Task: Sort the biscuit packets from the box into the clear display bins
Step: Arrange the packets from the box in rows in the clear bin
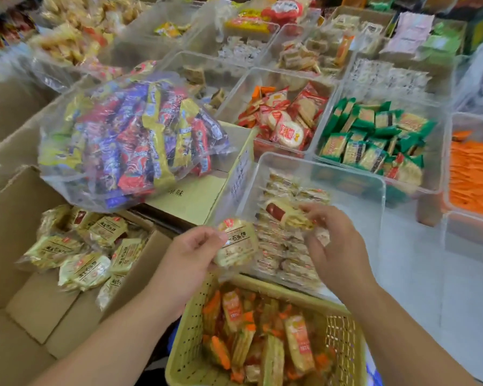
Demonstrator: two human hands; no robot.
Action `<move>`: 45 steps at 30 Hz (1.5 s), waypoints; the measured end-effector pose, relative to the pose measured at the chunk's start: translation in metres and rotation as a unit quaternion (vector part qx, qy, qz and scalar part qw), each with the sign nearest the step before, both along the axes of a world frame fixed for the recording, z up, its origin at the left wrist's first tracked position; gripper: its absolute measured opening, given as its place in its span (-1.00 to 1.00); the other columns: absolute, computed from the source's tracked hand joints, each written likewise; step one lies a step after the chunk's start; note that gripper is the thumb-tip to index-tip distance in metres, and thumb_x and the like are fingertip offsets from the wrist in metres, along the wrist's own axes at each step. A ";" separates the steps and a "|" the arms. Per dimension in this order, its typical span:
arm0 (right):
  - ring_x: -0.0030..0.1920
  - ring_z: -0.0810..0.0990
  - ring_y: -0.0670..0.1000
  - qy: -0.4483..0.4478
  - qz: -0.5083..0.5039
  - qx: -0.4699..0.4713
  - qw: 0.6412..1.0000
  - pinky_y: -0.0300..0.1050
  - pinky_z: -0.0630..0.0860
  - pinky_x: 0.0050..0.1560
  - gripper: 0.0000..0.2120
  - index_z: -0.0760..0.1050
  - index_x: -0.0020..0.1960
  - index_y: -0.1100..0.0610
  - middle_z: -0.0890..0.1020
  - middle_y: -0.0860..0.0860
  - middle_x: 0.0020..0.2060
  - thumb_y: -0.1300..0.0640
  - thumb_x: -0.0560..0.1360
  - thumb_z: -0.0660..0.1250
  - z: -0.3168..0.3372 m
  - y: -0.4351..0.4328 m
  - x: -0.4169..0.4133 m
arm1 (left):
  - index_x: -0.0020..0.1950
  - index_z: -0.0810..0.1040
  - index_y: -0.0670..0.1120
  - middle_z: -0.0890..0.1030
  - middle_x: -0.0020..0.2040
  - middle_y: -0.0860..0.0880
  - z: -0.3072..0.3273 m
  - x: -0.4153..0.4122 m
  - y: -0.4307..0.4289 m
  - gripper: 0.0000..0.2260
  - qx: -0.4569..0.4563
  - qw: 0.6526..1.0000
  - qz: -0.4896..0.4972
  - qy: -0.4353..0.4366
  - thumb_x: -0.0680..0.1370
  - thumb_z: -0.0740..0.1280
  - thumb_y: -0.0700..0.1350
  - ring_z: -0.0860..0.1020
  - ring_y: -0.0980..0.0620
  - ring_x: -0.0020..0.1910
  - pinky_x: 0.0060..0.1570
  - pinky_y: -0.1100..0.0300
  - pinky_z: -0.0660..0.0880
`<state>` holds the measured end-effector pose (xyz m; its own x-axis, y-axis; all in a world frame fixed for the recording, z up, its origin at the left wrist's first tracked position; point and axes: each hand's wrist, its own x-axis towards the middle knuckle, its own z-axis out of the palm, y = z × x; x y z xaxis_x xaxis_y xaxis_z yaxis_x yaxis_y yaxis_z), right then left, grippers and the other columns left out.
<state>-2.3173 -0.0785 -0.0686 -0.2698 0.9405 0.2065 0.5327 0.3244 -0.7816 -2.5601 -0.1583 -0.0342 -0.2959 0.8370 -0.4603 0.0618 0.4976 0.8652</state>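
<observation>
Left hand [191,254] pinched a pale round packet [239,243] beside the clear bin [318,167], seemingly next in line | right hand [335,240] pinched a red-banded packet [287,215] over the bin's rows, probably to slot it in | more packets [78,254] lay in the box [39,310].

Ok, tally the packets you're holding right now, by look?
pale yellow packet, in left hand: 1
red-ended packet, in right hand: 1
Total: 2
</observation>
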 end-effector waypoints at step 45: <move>0.14 0.53 0.11 0.229 -0.316 -0.403 0.828 0.07 0.37 0.06 -0.49 0.50 0.10 0.01 0.55 -0.06 0.02 -0.32 0.36 0.49 -0.105 0.161 0.015 | 0.14 0.54 0.35 0.52 0.19 0.35 -0.080 0.003 0.019 -0.73 -0.027 0.982 -0.110 0.152 0.51 0.47 0.08 0.50 0.35 0.17 0.10 0.30 0.43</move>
